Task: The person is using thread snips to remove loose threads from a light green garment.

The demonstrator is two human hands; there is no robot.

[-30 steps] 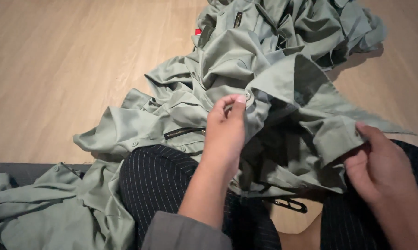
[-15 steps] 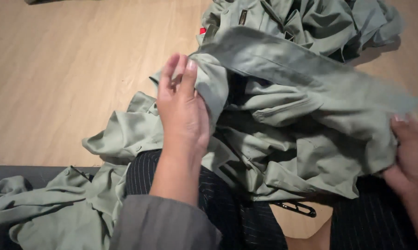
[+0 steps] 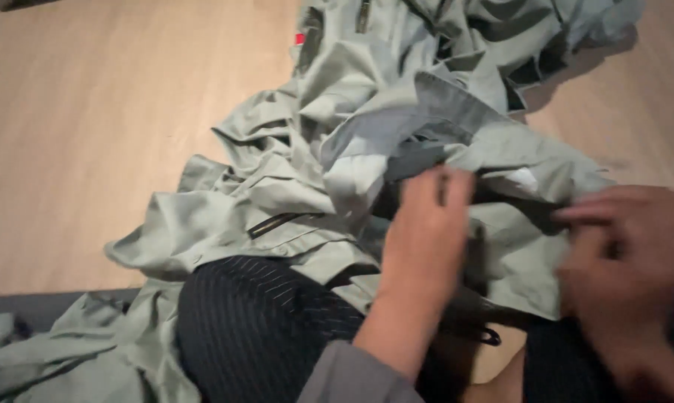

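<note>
A heap of sage-green garments (image 3: 396, 127) spills across the pale wooden floor (image 3: 90, 127) and over the person's lap, which is clad in black pinstriped trousers (image 3: 262, 328). The left hand (image 3: 426, 239) presses into the folds of the nearest garment, fingers reaching under a grey-lined hem; whether they pinch the cloth cannot be told. The right hand (image 3: 628, 261), blurred, sits at the cloth's right edge, its grasp unclear. Bare floor lies open to the left.
</note>
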